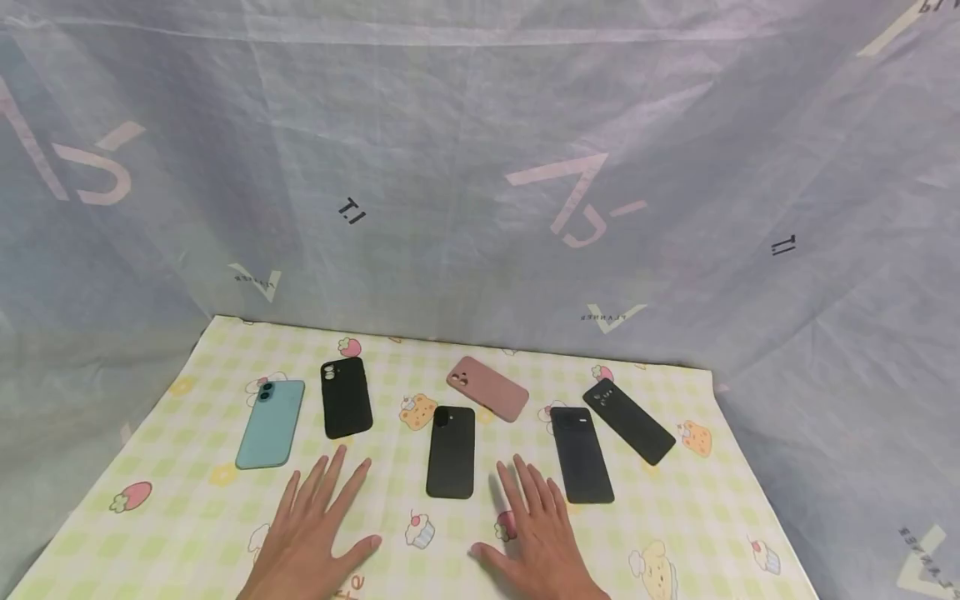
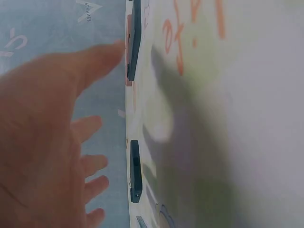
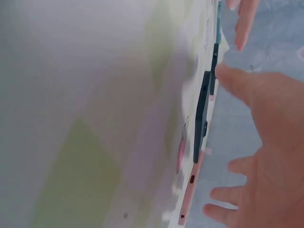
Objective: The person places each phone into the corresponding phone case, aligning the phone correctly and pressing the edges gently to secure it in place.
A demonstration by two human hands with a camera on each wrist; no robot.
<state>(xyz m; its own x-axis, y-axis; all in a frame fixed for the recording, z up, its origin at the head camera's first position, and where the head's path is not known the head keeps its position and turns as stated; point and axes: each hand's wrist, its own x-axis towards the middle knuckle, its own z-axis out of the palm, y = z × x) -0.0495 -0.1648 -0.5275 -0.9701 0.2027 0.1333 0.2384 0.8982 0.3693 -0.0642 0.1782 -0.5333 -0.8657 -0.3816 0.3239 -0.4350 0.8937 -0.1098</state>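
Observation:
My left hand (image 1: 311, 533) is held over the cloth with fingers spread, empty, its shadow showing below in the left wrist view. Closest to its fingertips are a teal phone (image 1: 271, 425) and a black phone (image 1: 347, 398), both lying back up. My right hand (image 1: 536, 533) is likewise spread and empty above the cloth. Its fingers point between a black phone (image 1: 451, 454) in the middle and a dark phone (image 1: 582, 457) to the right. Behind these lie a pink phone (image 1: 491, 390) and, farthest right, another black phone (image 1: 628, 422), slanted.
A checked tablecloth (image 1: 187, 500) with printed strawberries, bears and cupcakes covers the table. Grey printed fabric (image 1: 465, 208) hangs behind the table's back edge and along both sides.

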